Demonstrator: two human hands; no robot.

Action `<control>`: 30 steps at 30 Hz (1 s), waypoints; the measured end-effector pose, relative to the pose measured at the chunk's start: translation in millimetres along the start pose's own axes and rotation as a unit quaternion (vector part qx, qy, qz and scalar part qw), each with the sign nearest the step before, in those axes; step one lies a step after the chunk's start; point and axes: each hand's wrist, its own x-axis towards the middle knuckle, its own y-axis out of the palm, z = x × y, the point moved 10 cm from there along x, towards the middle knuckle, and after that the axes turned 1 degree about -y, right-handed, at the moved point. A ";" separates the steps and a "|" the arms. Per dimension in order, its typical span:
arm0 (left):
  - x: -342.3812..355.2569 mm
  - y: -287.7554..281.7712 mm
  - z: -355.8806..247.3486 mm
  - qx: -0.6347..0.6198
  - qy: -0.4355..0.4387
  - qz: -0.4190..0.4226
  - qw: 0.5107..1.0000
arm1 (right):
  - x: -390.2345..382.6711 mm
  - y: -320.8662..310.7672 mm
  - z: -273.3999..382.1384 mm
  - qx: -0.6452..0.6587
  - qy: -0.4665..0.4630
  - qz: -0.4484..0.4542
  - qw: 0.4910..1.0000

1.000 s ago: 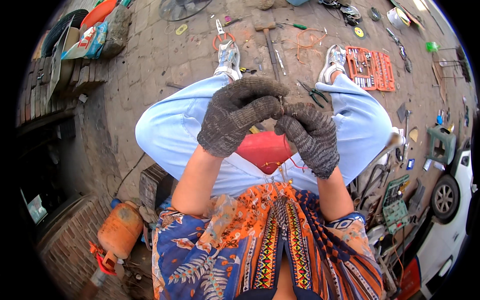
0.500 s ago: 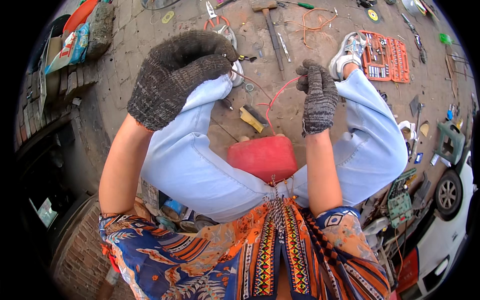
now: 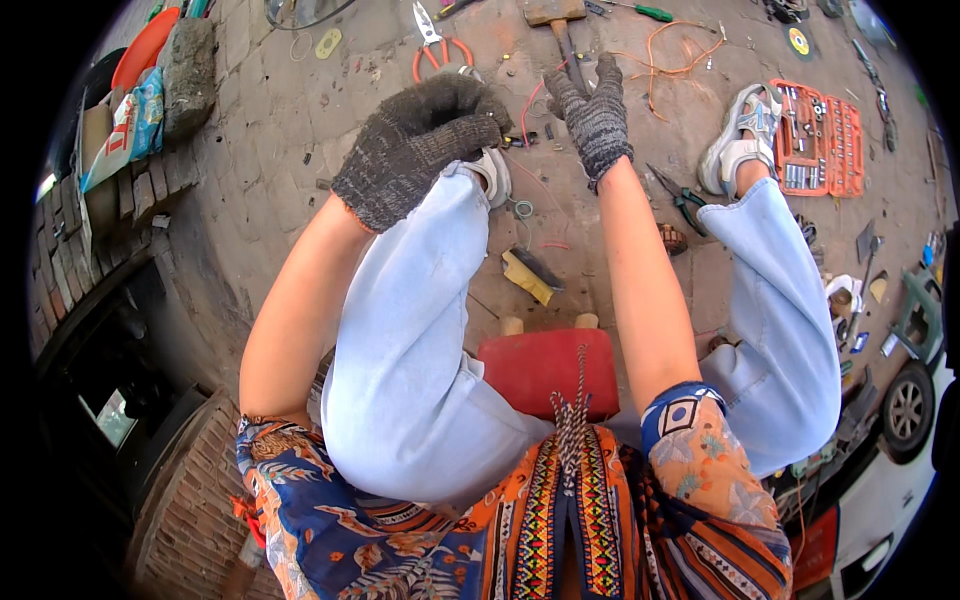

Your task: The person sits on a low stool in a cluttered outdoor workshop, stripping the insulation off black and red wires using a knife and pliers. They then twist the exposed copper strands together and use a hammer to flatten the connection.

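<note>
My left hand [image 3: 425,150], in a dark grey knit glove, is closed above my left shoe, thumb against curled fingers. A thin red wire [image 3: 533,108] curves up from beside its fingertips toward my right hand; the exact grip point is hidden. In a matching glove, my right hand [image 3: 592,115] reaches forward with thumb and fingers apart, close to the wire's far end and the hammer [image 3: 568,45]. Red-handled pliers [image 3: 437,48] lie just beyond my left hand. Green-handled pliers [image 3: 680,198] rest right of my right forearm.
A red stool-like seat [image 3: 545,370] is between my legs, with a yellow-and-black block [image 3: 530,275] before it. An orange socket set [image 3: 820,140] lies open beside my right shoe. Orange wire [image 3: 665,70] sits at the far side; a white car [image 3: 890,490] stands at right.
My right hand has moved forward and left, and its fingers have spread off the red wire. My left hand has shifted right and stays closed. The view has moved, and my legs have shifted.
</note>
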 end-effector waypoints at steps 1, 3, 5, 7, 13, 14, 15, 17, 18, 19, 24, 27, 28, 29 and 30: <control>11.1 -1.2 6.1 -0.017 0.003 0.002 1.000 | -10.3 5.8 8.0 0.070 0.032 0.042 0.996; 33.0 -2.7 26.2 -0.085 -0.025 -0.009 0.996 | -28.2 18.5 12.3 0.203 0.096 0.124 0.966; 56.4 1.4 45.0 -0.129 -0.053 -0.011 0.990 | -33.8 21.8 -9.6 0.097 0.042 0.199 0.974; 70.9 6.7 68.3 -0.150 -0.087 -0.013 0.985 | -54.1 19.8 -6.9 0.046 0.073 0.202 0.976; 109.4 21.9 88.1 -0.136 -0.086 0.005 0.987 | -42.3 -3.2 -16.6 0.039 0.079 0.048 0.995; 113.0 19.7 85.2 -0.106 -0.080 -0.003 0.991 | -38.8 -4.4 -19.8 0.032 0.093 0.048 0.994; 115.2 16.8 83.2 -0.075 -0.074 -0.012 0.994 | -36.0 -5.0 -21.6 0.024 0.106 0.048 0.993; 123.2 12.8 91.1 -0.130 -0.092 -0.020 0.987 | -32.2 -0.2 -9.8 0.054 0.109 0.044 0.992; 126.9 9.8 95.0 -0.153 -0.108 -0.035 0.982 | -30.9 2.6 -5.8 0.070 0.111 0.041 0.991; 128.0 10.3 101.1 -0.177 -0.127 -0.047 0.975 | -29.6 2.0 -1.0 0.046 0.076 0.037 0.995; 122.6 -13.9 75.3 -0.084 -0.103 -0.087 0.987 | -32.4 6.6 7.2 0.007 0.030 0.040 0.999; 67.5 -95.2 -16.1 -0.117 0.174 -0.207 0.956 | -39.6 8.2 -25.5 0.121 0.097 0.021 0.988; 49.6 -122.7 -35.3 -0.232 0.273 -0.209 0.910 | -36.8 -9.7 -40.9 0.097 0.125 -0.035 0.987; 40.2 -139.6 -44.2 -0.305 0.327 -0.193 0.874 | -35.6 -28.0 -53.3 0.106 0.149 -0.076 0.980; -3.7 -155.3 -73.4 -0.301 0.356 -0.219 0.857 | -42.2 -20.7 -58.3 0.134 0.193 -0.065 0.970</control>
